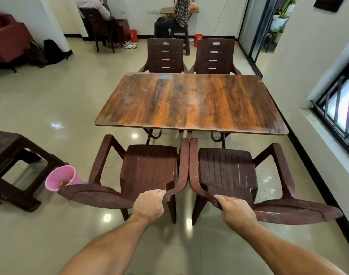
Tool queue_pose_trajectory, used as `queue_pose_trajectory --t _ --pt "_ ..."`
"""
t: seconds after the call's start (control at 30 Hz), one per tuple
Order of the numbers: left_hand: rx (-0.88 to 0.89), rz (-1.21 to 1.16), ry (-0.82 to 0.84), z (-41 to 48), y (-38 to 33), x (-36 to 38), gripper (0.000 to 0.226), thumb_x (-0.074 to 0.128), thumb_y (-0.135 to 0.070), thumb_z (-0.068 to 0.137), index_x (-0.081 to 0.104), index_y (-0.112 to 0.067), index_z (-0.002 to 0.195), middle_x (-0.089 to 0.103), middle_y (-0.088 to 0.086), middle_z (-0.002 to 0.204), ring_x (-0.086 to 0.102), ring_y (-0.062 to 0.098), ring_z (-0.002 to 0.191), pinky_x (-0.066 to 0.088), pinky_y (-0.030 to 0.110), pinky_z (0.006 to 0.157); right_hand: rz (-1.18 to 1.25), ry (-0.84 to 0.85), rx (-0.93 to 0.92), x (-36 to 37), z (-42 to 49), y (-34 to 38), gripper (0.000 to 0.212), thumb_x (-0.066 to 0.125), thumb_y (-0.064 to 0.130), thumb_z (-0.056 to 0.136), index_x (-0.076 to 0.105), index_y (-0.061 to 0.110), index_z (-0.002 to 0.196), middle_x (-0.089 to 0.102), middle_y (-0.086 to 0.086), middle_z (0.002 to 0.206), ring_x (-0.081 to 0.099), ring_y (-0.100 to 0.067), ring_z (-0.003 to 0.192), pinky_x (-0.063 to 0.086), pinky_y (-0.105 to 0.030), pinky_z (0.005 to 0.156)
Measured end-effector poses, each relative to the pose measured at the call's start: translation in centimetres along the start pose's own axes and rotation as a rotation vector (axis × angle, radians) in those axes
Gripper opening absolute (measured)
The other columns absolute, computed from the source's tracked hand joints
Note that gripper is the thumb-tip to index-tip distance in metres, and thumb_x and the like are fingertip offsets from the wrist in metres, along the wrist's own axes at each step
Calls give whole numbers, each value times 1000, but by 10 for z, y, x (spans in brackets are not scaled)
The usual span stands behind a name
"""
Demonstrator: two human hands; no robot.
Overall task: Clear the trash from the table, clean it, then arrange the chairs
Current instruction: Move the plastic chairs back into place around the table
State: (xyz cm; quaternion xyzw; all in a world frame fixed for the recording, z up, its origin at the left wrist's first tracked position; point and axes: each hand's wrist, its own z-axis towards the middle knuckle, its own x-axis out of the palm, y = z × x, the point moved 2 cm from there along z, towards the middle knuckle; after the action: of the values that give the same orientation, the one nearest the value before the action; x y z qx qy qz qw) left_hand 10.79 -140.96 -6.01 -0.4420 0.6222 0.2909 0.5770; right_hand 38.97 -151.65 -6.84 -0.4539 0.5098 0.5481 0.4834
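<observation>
Two brown plastic armchairs stand side by side at the near edge of the wooden table [189, 100], their inner armrests touching. My left hand [148, 204] grips the top of the left chair's [149, 165] backrest near its right end. My right hand [236, 212] grips the top of the right chair's [227, 169] backrest near its left end. Both seats sit just short of the table edge. At the far edge, two more brown chairs [165, 55] [214, 56] face me, pushed in. The tabletop shows faint streaks and nothing on it.
A pink bin [59, 177] with scraps inside stands on the floor left of the left chair, beside a dark plastic stool [14, 167]. A wall with a barred window [338, 108] runs close along the right. Two people sit at the far wall, with red buckets [133, 35] nearby.
</observation>
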Motion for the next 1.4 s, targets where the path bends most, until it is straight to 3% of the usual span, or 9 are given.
queue_pose_trajectory --t 0.4,0.7,0.8,0.87,0.97,1.1,1.23,1.4 --pt "-29 -40 15 -2 -7 -3 33 49 -18 91 64 -28 118 70 -8 117 69 23 104 53 38 87 28 29 23 3 -3 -2 37 75 18 77 70 26 113 74 15 99 71 -14 79 52 -30 58" --pt "-19 -26 50 -3 -11 -2 37 50 -15 91 62 -26 125 69 -7 122 68 24 107 53 38 90 29 24 22 -2 -6 1 38 81 14 71 72 23 107 74 13 93 70 -13 75 50 -27 52" --pt "-20 -25 66 -5 -12 -4 38 50 -16 91 62 -27 126 68 -7 124 67 24 109 53 38 90 33 75 38 -2 -4 0 33 72 22 83 69 23 115 73 11 103 70 -15 85 52 -31 61" --pt "-21 -34 83 -5 -12 -7 40 51 -16 91 61 -26 128 67 -7 126 66 24 112 52 38 93 -2 115 24 -6 -2 3 32 57 37 95 63 23 123 68 9 110 67 -17 96 53 -34 70" --pt "27 -39 138 -4 -14 -10 42 50 -24 90 56 -23 132 62 -4 132 60 24 119 50 41 97 -45 161 38 -11 -1 10 59 36 64 97 56 23 133 62 9 125 60 -15 113 51 -32 89" --pt "140 -22 115 -8 -9 -15 64 42 -56 93 43 -18 145 51 0 144 49 21 130 46 41 105 9 157 88 -20 11 31 81 13 73 95 35 21 153 37 1 157 32 -17 146 30 -36 118" --pt "131 -21 73 -14 16 -27 72 31 -62 100 31 -16 156 36 3 160 32 20 148 31 41 120 72 100 59 -32 43 71 85 4 74 92 31 23 155 23 -2 164 18 -18 152 18 -38 122" --pt "20 7 52 -19 79 -45 71 28 -60 102 31 -15 157 33 5 162 27 20 151 25 40 122 151 77 -60 -32 91 144 82 6 73 94 31 24 155 18 -1 166 13 -18 153 16 -40 123"
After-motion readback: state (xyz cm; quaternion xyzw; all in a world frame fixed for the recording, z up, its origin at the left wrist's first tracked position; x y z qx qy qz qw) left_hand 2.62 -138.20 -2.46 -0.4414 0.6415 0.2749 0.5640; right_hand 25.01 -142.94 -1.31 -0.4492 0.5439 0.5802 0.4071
